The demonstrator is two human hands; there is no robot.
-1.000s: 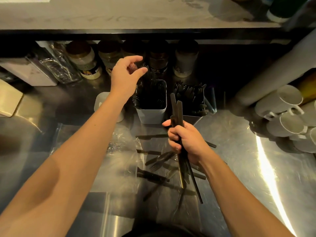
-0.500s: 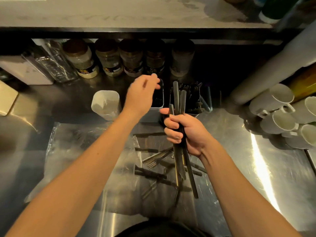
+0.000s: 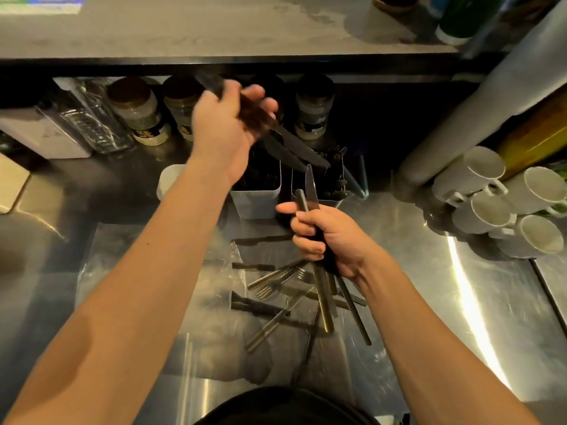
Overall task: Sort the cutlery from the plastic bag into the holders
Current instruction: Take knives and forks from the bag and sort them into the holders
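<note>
Cutlery (image 3: 285, 289): dark slim metal pieces on crinkled clear plastic bag (image 3: 129, 271), below both grips.
Left hand (image 3: 227, 130): clutching blurred dark knives (image 3: 294, 148) over the holders (image 3: 256, 197).
Right hand (image 3: 329, 237): fist wrapped round a cutlery bundle (image 3: 325, 302).
Jar labels: unreadable.

black knives (image 3: 294, 148), white mugs (image 3: 487, 213)

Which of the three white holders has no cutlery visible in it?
The leftmost holder, partly hidden behind the left forearm: its visible part shows only pale wall. The middle holder and the right holder both hold dark cutlery.
</note>
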